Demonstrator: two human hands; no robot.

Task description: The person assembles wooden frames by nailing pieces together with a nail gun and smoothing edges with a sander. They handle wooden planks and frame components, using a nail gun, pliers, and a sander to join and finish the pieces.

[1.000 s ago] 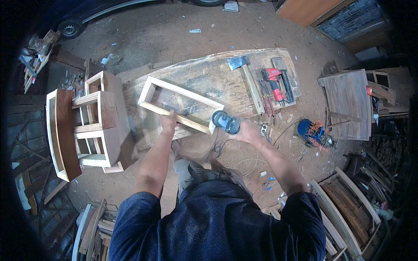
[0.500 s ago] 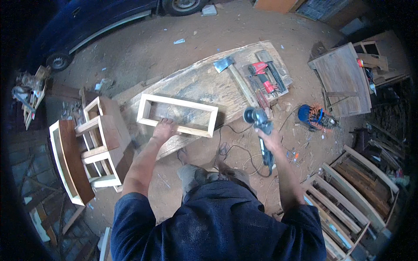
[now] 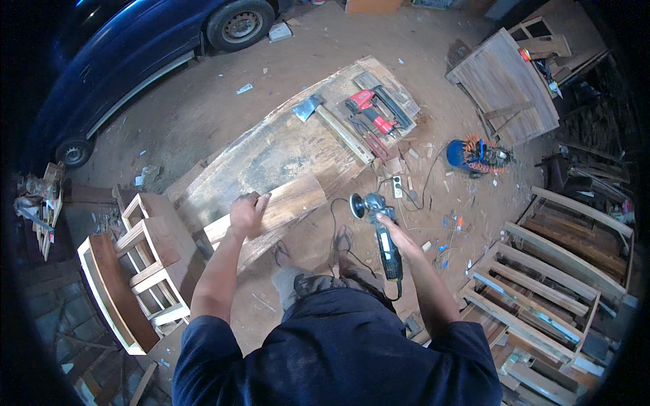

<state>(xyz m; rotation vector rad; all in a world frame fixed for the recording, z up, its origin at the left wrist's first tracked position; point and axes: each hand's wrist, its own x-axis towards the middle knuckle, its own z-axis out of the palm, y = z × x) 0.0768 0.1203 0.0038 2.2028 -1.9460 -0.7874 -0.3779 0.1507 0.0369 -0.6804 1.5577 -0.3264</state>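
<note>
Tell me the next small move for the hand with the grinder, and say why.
Probably swing the right hand left to bring the angle grinder onto the wooden frame. The grinder hangs off the workbench edge, over the floor, clear of the wood, while the left hand grips the frame tipped on edge on the bench.

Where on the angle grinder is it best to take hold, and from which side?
Judging by its shape, grip the angle grinder around its long slim body, behind the head, coming from the rear where the cord leaves. The disc sits at the far end, so fingers stay away from it. The right hand holds it about there; the left hand rests on the wooden frame.
</note>
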